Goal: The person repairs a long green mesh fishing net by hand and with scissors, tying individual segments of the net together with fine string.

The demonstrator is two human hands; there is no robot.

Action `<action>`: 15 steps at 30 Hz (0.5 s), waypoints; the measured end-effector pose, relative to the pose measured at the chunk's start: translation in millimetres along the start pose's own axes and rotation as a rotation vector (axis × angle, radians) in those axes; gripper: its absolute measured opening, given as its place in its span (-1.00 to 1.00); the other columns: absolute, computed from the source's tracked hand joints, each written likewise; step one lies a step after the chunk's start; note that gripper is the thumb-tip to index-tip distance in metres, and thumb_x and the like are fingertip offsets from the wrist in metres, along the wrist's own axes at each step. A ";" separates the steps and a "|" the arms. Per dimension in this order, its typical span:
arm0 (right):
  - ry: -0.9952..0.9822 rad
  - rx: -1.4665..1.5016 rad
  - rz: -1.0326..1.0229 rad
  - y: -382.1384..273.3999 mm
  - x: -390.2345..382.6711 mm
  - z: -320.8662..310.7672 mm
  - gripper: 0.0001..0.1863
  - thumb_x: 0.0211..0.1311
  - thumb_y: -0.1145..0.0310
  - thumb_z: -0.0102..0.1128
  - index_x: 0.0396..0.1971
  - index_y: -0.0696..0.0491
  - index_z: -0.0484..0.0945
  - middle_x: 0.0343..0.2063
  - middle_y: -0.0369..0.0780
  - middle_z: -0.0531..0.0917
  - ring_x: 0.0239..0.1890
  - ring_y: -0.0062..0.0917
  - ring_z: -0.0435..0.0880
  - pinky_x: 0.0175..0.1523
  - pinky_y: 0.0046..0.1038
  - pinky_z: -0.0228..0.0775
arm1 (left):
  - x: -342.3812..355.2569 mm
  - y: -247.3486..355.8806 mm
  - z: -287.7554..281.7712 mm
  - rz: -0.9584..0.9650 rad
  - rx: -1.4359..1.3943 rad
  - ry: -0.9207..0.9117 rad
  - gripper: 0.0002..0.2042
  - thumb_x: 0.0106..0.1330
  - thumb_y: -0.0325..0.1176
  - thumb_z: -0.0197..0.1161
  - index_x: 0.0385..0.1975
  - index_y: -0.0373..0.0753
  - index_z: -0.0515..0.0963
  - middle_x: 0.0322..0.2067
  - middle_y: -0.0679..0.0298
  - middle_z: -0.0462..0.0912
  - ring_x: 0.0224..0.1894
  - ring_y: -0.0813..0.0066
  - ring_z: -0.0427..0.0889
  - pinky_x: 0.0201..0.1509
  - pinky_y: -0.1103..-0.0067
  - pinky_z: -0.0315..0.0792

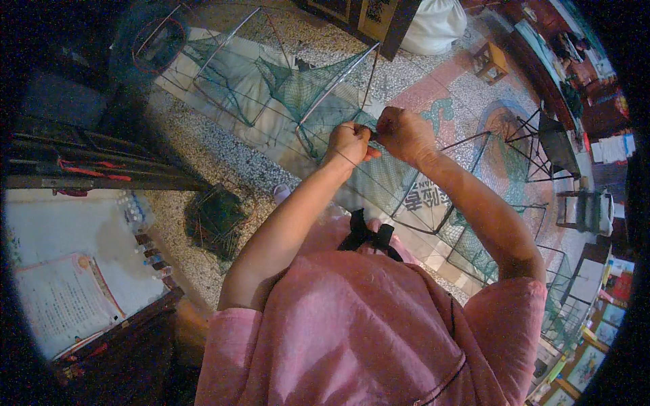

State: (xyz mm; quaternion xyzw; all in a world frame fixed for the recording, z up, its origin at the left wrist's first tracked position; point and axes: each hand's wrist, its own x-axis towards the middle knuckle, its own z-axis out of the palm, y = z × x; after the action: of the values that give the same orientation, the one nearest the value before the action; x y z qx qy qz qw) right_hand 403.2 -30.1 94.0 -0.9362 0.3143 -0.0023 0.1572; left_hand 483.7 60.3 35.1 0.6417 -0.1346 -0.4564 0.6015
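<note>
A long fish trap of green netting on square metal frames stretches across the floor in front of me, from far left to near right. Above its middle part my left hand and my right hand meet, both closed, fingers pinched together. Between them shows a short dark piece of the trap; whether it is cord or frame is too small to tell. One upright frame bar stands just beyond my left hand. Another frame bar runs to the right of my right wrist.
At left is a table with a printed sheet and small bottles. A bundle of dark green netting lies beside it. A wooden stool, a white sack and a folding chair stand farther off.
</note>
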 end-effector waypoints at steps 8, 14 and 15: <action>0.032 0.001 0.007 -4.3 -3.4 0.1 -0.91 -0.19 0.36 0.08 -0.58 -0.01 0.47 -0.61 -0.14 0.54 -0.49 -0.24 0.54 -0.40 -0.31 0.36 | 3.9 -1.5 -0.7 -0.007 0.059 0.007 -0.89 0.17 -0.46 -0.10 -0.53 -0.33 0.34 -0.58 0.20 0.50 -0.69 0.41 0.54 -0.76 0.63 0.31; 0.047 0.012 0.000 -5.6 -1.7 4.4 -0.91 -0.18 0.36 0.05 -0.59 0.01 0.46 -0.61 -0.12 0.54 -0.49 -0.22 0.53 -0.40 -0.28 0.34 | 2.9 -0.9 1.0 0.052 0.001 0.012 -0.90 0.14 -0.49 -0.09 -0.55 -0.32 0.35 -0.61 0.21 0.49 -0.71 0.44 0.52 -0.76 0.63 0.30; 0.041 0.006 0.007 -7.9 -2.5 2.7 -0.91 -0.18 0.35 0.05 -0.59 0.01 0.46 -0.61 -0.12 0.54 -0.49 -0.21 0.53 -0.39 -0.27 0.34 | 2.9 -0.7 1.2 0.055 -0.019 0.024 -0.91 0.13 -0.49 -0.06 -0.56 -0.33 0.36 -0.65 0.22 0.48 -0.72 0.45 0.52 -0.76 0.63 0.29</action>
State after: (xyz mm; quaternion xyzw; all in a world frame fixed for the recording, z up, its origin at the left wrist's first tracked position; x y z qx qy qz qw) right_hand 406.2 -21.8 94.0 -0.9343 0.3210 -0.0219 0.1533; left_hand 484.2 57.6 33.4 0.6376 -0.1404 -0.4332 0.6214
